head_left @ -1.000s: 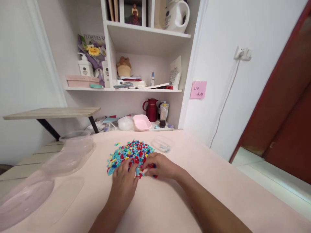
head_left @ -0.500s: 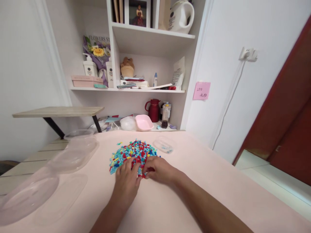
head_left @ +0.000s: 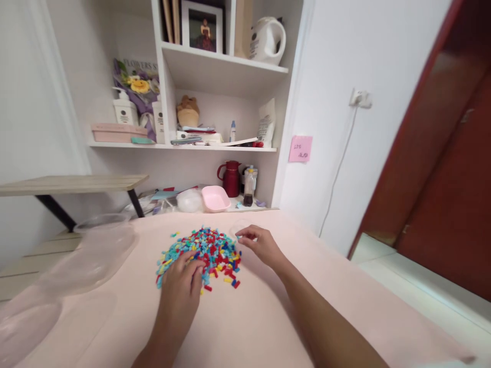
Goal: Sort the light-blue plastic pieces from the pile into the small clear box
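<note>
A heap of small toy bricks [head_left: 209,250] in light blue, red, yellow and dark blue is spread on the pink tabletop. My left hand [head_left: 182,278] rests at the heap's near left edge, fingers bent and a little apart over the bricks. Off the heap's right side, my right hand [head_left: 263,245] is raised with thumb and fingers pinched. A small light blue brick [head_left: 238,236] seems to show at its fingertips. Just behind those fingers lies a clear plastic container [head_left: 238,225], partly covered by the hand; its contents are hidden.
Clear plastic tubs [head_left: 97,245] and a flat lid [head_left: 88,317] lie along the table's left side. At the back stand a pink basin [head_left: 216,198], a red jug [head_left: 231,179] and a bottle [head_left: 249,188] under the shelves. A wooden stand [head_left: 72,185] is at the left.
My right hand has lifted from the heap's front and moved back and right to the clear container. My left hand stays at the heap. The whole view has shifted slightly.
</note>
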`<move>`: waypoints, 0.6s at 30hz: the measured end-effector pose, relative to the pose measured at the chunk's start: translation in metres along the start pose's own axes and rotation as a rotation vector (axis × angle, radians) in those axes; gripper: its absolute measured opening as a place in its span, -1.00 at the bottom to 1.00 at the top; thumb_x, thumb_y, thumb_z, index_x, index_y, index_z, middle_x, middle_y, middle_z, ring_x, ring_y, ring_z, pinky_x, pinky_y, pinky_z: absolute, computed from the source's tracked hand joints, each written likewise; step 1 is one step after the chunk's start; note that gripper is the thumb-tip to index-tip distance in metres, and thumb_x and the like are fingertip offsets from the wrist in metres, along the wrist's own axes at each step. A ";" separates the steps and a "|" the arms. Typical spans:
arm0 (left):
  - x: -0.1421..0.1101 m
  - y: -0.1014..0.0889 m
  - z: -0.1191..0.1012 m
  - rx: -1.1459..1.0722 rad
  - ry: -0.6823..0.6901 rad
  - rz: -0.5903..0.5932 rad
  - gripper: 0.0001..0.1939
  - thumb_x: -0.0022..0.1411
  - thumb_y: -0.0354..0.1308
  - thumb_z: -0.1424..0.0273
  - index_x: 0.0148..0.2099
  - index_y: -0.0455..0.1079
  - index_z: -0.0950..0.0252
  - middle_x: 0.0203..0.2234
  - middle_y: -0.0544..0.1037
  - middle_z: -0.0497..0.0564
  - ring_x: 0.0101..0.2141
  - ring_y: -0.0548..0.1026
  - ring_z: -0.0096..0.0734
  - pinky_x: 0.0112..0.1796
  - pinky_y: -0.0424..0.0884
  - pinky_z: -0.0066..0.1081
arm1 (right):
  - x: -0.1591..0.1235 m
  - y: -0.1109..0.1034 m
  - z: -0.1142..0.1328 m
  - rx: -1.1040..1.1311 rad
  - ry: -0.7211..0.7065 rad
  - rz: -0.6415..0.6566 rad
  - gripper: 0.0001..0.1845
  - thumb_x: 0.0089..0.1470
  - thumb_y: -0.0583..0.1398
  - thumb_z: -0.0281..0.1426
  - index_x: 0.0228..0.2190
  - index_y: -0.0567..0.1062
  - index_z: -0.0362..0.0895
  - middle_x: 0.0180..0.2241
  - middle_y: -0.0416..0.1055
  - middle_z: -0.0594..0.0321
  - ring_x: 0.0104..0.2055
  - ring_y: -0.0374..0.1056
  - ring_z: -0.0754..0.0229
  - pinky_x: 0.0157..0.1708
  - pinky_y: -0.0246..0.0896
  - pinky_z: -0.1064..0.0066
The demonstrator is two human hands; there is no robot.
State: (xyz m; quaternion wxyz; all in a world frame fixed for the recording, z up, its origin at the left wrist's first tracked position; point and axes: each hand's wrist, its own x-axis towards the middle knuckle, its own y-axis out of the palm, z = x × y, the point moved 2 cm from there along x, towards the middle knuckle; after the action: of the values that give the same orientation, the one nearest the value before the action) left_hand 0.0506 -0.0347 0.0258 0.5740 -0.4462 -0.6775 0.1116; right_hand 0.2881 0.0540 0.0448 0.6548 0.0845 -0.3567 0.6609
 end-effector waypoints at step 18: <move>0.001 -0.002 0.000 -0.027 0.028 -0.099 -0.72 0.24 -0.03 0.39 -0.29 0.53 0.21 -0.15 0.57 0.13 -0.12 0.52 -0.08 -0.15 0.42 -0.08 | 0.009 -0.041 -0.040 -0.215 0.084 -0.339 -0.66 0.09 0.16 -0.23 -0.16 0.60 -0.08 -0.27 0.46 0.12 -0.27 0.36 0.09 -0.15 0.25 0.19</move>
State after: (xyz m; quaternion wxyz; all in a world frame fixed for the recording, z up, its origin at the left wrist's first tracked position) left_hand 0.0503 -0.0351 0.0275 0.5823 -0.4213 -0.6920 0.0675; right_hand 0.3389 0.0799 0.0348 0.7762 0.0451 -0.3782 0.5025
